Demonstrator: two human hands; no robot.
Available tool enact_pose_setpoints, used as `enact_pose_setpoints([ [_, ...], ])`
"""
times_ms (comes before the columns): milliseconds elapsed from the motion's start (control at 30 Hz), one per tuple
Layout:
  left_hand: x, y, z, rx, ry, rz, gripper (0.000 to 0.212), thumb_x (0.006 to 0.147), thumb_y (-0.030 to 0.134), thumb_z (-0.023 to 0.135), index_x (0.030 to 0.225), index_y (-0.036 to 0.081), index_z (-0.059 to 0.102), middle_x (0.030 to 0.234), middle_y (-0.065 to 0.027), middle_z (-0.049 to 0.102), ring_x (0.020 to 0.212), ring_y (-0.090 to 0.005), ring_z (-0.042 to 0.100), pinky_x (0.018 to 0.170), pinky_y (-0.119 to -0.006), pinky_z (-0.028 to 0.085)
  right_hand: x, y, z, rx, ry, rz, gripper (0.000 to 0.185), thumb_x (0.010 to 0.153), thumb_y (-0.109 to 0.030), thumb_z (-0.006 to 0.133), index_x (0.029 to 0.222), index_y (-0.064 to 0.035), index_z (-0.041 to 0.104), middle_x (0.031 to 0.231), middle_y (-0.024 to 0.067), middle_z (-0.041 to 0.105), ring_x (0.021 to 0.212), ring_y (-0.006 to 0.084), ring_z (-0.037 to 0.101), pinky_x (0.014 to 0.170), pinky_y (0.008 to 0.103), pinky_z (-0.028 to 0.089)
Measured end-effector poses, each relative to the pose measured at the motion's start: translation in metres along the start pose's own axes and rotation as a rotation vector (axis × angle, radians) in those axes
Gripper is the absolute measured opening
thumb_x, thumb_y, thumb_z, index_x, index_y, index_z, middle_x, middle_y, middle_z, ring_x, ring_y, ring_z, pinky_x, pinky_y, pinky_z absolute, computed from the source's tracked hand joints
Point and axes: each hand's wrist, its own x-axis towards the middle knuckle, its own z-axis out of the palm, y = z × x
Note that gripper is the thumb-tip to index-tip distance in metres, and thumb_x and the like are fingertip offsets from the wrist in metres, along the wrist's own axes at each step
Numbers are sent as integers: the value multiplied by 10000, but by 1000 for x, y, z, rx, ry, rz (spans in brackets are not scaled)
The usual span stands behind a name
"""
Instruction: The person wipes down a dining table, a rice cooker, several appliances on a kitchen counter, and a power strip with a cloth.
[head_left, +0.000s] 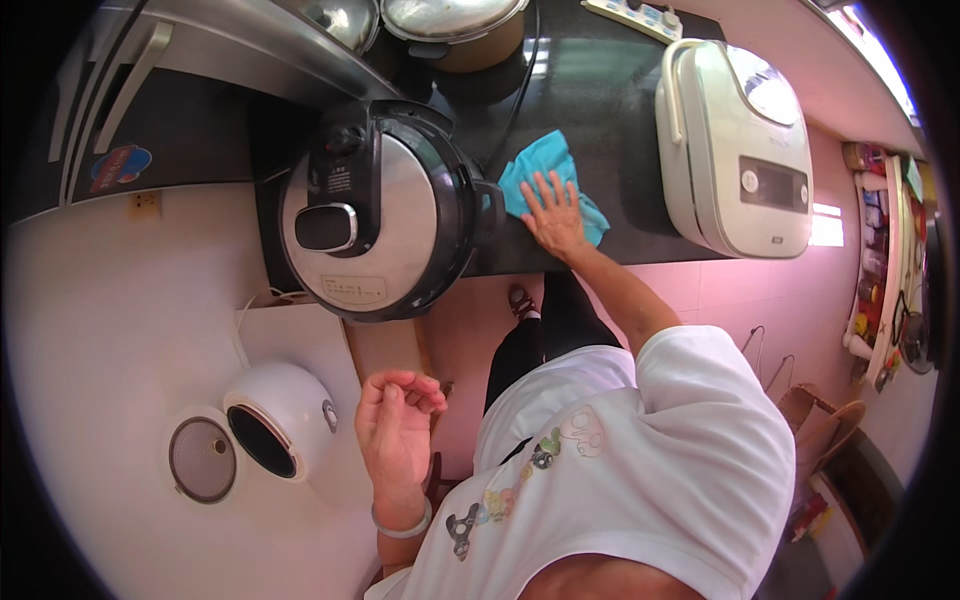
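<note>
My right hand lies palm down with spread fingers on a crumpled turquoise cloth, which is on the black countertop. Just left of the cloth stands an electric pressure cooker with a steel and black lid, its side handle close to the cloth's edge. A cream rice cooker with a carrying handle is to the right of the cloth. My left hand, with a bangle on the wrist, is raised in front of my body below the pressure cooker. Its fingers are loosely curled and it holds nothing.
Lidded metal pots stand at the back of the counter, beside a black cable and a white power strip. A rounded white appliance with a dark opening is at the lower left. Shelves with jars and packets are at the far right.
</note>
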Motion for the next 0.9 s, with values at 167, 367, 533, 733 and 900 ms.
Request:
enact_pose_setpoints([
  [167, -28, 0, -4, 106, -63, 29, 175, 938, 184, 484, 1017, 29, 498, 892, -104, 576, 780, -195, 544, 694, -320, 448, -54, -9, 5, -45, -19, -110, 491, 860, -305, 545, 1284, -73, 457, 1320, 117, 437, 1222, 302, 393, 962, 454, 333],
  [367, -52, -5, -20, 118, -66, 18, 163, 937, 168, 481, 1016, 28, 506, 896, -108, 586, 774, -194, 554, 692, -321, 453, -76, 6, -3, -141, -21, -81, 474, 857, -293, 547, 1251, -40, 474, 1293, 136, 449, 1187, 298, 414, 907, 437, 365],
  [533, -61, -19, -12, 103, -43, -30, 170, 933, 179, 490, 1013, 32, 514, 887, -109, 591, 771, -193, 560, 693, -314, 457, -9, 5, 3, -69, -62, 182, 498, 843, -316, 567, 1278, -95, 463, 1328, 111, 414, 1216, 307, 377, 929, 507, 338],
  [733, -37, -36, 29, 152, -90, -58, 164, 934, 195, 496, 1008, 50, 519, 889, -96, 597, 769, -180, 562, 689, -309, 454, -65, 36, -13, 43, 25, -36, 505, 832, -340, 583, 1300, -198, 458, 1387, 78, 371, 1282, 306, 322, 997, 554, 279],
  [900, 18, -67, 105, 136, -230, -174, 167, 958, 146, 434, 1012, 24, 534, 913, -113, 614, 782, -171, 585, 712, -292, 492, -158, 112, -50, 30, -7, 9, 506, 816, -277, 592, 1292, -165, 463, 1363, 69, 410, 1263, 275, 363, 1008, 479, 310],
])
